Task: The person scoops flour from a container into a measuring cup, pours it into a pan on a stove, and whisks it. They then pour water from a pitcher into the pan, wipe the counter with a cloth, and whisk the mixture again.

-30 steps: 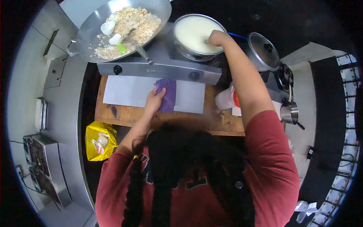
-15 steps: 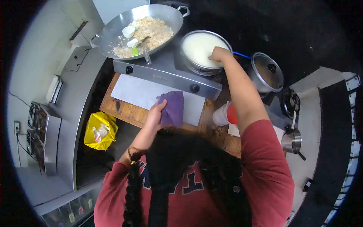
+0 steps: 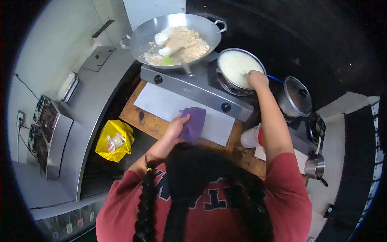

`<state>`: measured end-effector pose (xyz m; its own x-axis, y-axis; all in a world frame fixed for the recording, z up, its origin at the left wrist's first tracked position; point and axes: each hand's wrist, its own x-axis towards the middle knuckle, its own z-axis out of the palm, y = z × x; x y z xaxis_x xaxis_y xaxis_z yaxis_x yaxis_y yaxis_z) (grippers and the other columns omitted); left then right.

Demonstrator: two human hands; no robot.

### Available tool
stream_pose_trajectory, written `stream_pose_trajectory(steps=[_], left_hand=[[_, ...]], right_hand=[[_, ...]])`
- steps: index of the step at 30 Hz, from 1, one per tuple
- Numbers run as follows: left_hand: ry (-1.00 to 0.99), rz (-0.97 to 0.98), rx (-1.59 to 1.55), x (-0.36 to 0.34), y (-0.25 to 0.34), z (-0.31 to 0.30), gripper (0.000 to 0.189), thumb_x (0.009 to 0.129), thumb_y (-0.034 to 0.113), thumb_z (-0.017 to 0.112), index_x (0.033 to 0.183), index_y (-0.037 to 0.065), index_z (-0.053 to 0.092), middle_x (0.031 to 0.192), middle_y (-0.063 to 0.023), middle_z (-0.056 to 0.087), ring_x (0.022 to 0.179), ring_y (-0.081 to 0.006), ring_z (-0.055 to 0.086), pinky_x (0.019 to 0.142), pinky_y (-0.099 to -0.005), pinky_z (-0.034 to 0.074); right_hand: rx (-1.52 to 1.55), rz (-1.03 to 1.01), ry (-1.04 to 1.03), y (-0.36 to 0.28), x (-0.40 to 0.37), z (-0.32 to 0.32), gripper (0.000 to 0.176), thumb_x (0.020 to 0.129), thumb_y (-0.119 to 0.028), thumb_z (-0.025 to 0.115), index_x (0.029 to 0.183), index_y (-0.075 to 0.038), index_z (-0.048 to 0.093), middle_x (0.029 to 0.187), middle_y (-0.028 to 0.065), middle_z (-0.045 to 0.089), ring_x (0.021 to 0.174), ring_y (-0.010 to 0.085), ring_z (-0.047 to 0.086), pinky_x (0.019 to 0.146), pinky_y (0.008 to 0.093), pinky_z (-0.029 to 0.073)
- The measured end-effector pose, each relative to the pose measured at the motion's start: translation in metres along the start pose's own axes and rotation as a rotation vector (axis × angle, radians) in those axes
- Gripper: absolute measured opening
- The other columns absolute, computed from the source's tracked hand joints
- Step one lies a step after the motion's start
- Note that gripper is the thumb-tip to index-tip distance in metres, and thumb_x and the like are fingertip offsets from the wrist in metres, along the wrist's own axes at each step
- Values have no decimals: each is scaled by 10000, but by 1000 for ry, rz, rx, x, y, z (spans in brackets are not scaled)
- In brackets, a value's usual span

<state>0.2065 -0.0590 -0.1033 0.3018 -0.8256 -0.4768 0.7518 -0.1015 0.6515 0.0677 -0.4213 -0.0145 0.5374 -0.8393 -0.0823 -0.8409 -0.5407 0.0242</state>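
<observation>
My left hand (image 3: 175, 128) grips a folded purple cloth (image 3: 194, 123) above the white sheet in front of the stove. My right hand (image 3: 258, 79) is closed at the right rim of a metal pot (image 3: 264, 66) on the burner. White, milky liquid (image 3: 238, 66) fills this pot nearly to the brim. Something thin and greyish shows at my fingertips over the liquid, too small to make out. To the left, a large wok (image 3: 139, 38) holds crumbly, pale food (image 3: 193, 44), with a white bowl (image 3: 161, 39) and a metal-handled utensil (image 3: 188, 68) in it.
The steel stove (image 3: 193, 92) stands on a wooden table (image 3: 151, 126). A lidded pot (image 3: 296, 99) sits right of the milky pot, and a pale container (image 3: 250, 138) is beside my right forearm. A yellow bag (image 3: 105, 137) is lower left; a small saucepan (image 3: 315, 166) is at far right.
The view has shifted, so the stove and pots appear further right and lower. My right hand has moved slightly within the pot's right side. My left hand keeps the purple cloth.
</observation>
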Motion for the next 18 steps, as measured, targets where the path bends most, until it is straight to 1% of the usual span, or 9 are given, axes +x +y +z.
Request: stream_pose_trajectory(steps=[1,3,5,11,13,15,16,17,18], left_hand=[[6,-1,-4,-1,6,-9,318,993,213,506,1223,-6,521,1059,-109,644,914,-214,654,815,-382,551],[-1,9,57,1,16,-22,309,991,207,507,1213,-7,526,1053,-107,645,902,-214,656,817,-373,550],[7,11,69,8,21,-40,307,990,205,507,1210,-8,527,1052,-106,645,896,-214,656,818,-373,550],[-16,-16,35,16,57,-71,304,990,207,508,1208,-5,527,1054,-105,644,902,-210,655,818,-369,548],[-36,-59,39,17,57,-83,309,990,211,510,1217,0,524,1055,-105,643,913,-210,653,822,-371,547],[0,35,55,30,67,-93,336,986,235,520,1242,17,518,1045,-102,643,933,-208,647,816,-371,544],[6,6,97,34,66,-101,359,979,246,536,1257,20,512,1056,-104,641,942,-208,643,819,-364,540],[38,-28,125,31,71,-109,383,971,256,551,1272,23,507,1066,-107,639,950,-209,639,822,-358,536],[87,-82,148,37,76,-115,403,964,262,565,1277,16,502,1078,-110,635,954,-214,636,824,-354,530]], right_hand=[[38,37,35,1,-6,6,373,886,-286,466,1165,-137,665,1152,182,652,1069,348,628,912,454,490],[74,62,82,-6,-37,6,364,896,-283,481,1193,-151,643,1128,186,656,1045,358,631,892,462,496],[107,65,275,-11,-58,14,362,932,-288,477,1223,-115,606,978,200,689,920,374,666,792,482,527],[267,202,418,-33,-96,50,402,936,-302,521,1313,-162,541,953,208,682,868,395,659,743,503,517],[243,253,355,-38,-109,65,391,945,-290,520,1316,-168,541,974,209,677,873,399,655,748,496,514],[351,220,526,-48,-106,80,384,954,-290,515,1319,-174,542,1016,207,672,894,402,651,760,488,512],[356,176,684,-50,-107,88,373,958,-295,518,1304,-162,554,1043,199,672,898,405,652,758,483,513],[317,131,718,-55,-109,89,377,958,-314,521,1292,-143,560,1046,208,670,914,402,652,759,484,513],[322,223,647,-63,-110,92,377,959,-326,521,1274,-125,570,1046,217,669,933,404,648,770,484,511]])
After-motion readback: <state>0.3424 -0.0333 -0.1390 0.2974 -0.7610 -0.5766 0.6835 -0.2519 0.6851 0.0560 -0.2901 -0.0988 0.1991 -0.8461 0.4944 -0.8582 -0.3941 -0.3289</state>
